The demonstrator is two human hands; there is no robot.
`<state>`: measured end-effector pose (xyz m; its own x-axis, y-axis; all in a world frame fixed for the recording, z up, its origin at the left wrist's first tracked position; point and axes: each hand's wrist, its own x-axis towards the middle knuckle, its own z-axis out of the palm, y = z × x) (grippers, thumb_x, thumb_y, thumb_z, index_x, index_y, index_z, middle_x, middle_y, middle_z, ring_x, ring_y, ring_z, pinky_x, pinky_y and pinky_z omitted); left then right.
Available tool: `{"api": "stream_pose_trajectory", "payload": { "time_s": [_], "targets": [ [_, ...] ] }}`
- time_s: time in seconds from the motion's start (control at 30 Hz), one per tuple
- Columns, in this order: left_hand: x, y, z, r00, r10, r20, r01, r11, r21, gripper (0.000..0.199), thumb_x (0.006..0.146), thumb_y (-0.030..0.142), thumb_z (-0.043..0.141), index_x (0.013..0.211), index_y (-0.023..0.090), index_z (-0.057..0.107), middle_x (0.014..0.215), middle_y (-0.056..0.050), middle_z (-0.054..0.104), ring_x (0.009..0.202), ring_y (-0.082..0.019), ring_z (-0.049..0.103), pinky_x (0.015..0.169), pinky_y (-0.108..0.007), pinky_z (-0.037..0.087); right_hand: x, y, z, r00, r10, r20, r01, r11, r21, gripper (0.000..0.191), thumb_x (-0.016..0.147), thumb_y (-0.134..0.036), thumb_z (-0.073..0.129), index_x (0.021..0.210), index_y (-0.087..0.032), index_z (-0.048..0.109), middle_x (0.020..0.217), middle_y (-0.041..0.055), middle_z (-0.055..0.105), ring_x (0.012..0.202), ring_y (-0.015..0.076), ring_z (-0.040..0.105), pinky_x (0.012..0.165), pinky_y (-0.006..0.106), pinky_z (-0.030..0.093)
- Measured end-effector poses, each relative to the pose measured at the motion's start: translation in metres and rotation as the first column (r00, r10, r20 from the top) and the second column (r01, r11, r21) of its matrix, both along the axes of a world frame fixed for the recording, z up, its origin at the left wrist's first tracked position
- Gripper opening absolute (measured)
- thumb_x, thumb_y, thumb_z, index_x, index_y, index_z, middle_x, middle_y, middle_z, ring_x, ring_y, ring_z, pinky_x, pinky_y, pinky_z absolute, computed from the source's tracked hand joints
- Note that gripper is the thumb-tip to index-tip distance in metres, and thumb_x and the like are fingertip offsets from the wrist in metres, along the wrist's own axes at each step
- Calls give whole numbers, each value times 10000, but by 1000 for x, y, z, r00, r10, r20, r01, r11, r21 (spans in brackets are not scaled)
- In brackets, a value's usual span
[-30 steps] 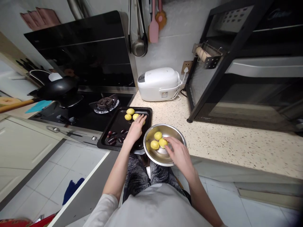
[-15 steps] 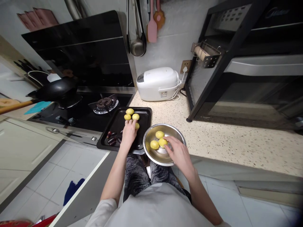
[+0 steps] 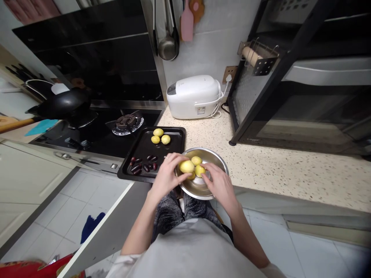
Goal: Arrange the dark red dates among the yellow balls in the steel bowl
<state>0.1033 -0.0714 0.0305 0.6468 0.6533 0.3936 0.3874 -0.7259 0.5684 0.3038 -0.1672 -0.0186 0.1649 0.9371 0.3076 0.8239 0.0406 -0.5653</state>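
Note:
My left hand (image 3: 168, 173) grips a yellow oval fruit (image 3: 186, 166), which looks like a lemon, between thumb and fingers over the left side of a steel bowl (image 3: 213, 191). My right hand (image 3: 218, 183) has its thumb and fingertips closed about another yellow fruit (image 3: 199, 171) inside the bowl. Against that one rests a yellow fruit (image 3: 196, 160), and one more shows partly beneath the left hand's fruit. On the black baking tray (image 3: 140, 144) sit three yellow fruits (image 3: 158, 132) at the back, with several dark red, grape-like oval fruits (image 3: 146, 168) nearer the front.
A white rice cooker (image 3: 195, 98) stands behind the bowl, its cord plugged into the wall. On the left is a gas hob (image 3: 127, 122) with a black wok (image 3: 65, 102). A dark oven (image 3: 313, 112) stands at right. Below the tray, a drawer (image 3: 116, 224) is pulled out.
My left hand has lifted a yellow fruit from the tray and carried it right, over the bowl. The right hand has stayed at its fruit. The camera view has shifted slightly.

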Motion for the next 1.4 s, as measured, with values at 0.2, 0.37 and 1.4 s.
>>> {"api": "stream_pose_trajectory", "payload": {
  "time_s": [0.2, 0.37, 1.4],
  "targets": [
    [16, -17, -8, 962, -138, -237, 129, 990, -51, 428, 847, 338, 838, 1237, 250, 687, 1219, -79, 670, 1108, -281, 674, 977, -416, 552, -1, 0, 1, 1000, -9, 2, 9, 1000, -9, 306, 989, -188, 486, 1223, -205, 682, 1239, 106, 741, 1102, 287, 711, 896, 423, 581],
    [23, -21, -11, 946, -175, -272, 162, 984, -69, 460, 817, 311, 866, 1244, 268, 699, 1229, -69, 654, 1114, -271, 665, 974, -404, 560, -2, 0, 2, 1000, -11, 5, 11, 1000, -15, 329, 971, -142, 466, 1208, -213, 683, 1229, 96, 741, 1067, 271, 715, 864, 399, 577],
    [-4, 120, -41, 967, 186, -174, -168, 979, 111, 491, 946, 68, 520, 1429, 152, 536, 1571, -205, 463, 1481, -325, 462, 1240, -541, 386, 5, -5, -2, 999, -27, -47, 26, 1000, -15, 344, 969, -212, 505, 1263, -230, 684, 1287, 93, 746, 1118, 284, 727, 921, 424, 595]
  ]
}}
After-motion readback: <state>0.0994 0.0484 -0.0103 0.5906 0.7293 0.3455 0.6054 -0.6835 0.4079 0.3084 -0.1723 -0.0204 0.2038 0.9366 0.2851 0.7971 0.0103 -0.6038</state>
